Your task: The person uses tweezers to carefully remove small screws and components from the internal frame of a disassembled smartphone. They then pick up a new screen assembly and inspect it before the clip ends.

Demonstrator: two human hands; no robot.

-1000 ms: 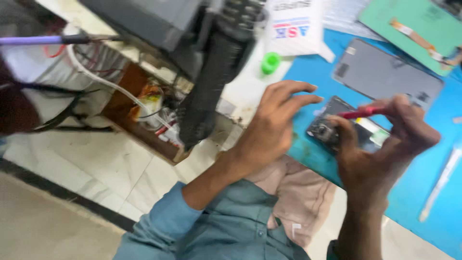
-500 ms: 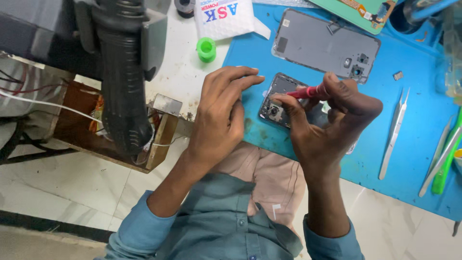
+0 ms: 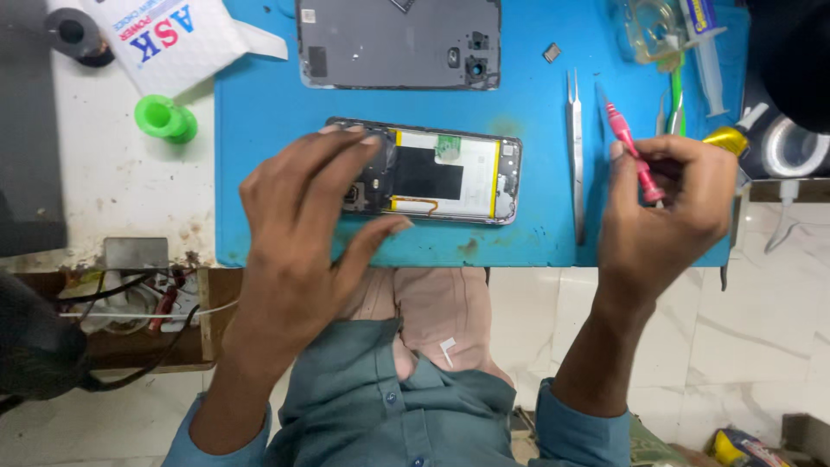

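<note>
An opened phone [image 3: 450,177], back removed, lies on a blue work mat [image 3: 259,130] with its white and black battery showing. My left hand [image 3: 307,225] rests over the phone's left end, fingers spread, pressing it down. My right hand [image 3: 666,207] is off to the right of the phone and grips a red-handled screwdriver [image 3: 631,151], its tip pointing up and away. The phone's grey back cover [image 3: 398,43] lies above on the mat.
Metal tweezers [image 3: 577,147] lie on the mat between phone and right hand. A green cap [image 3: 164,118] and a white packet [image 3: 164,39] sit at upper left. Glue tubes, tape roll [image 3: 791,147] and tools crowd the upper right. Wires hang below the bench at left.
The view has swung to centre on the mat. My right hand has pulled the screwdriver away from the phone to the right; my left hand stays on the phone.
</note>
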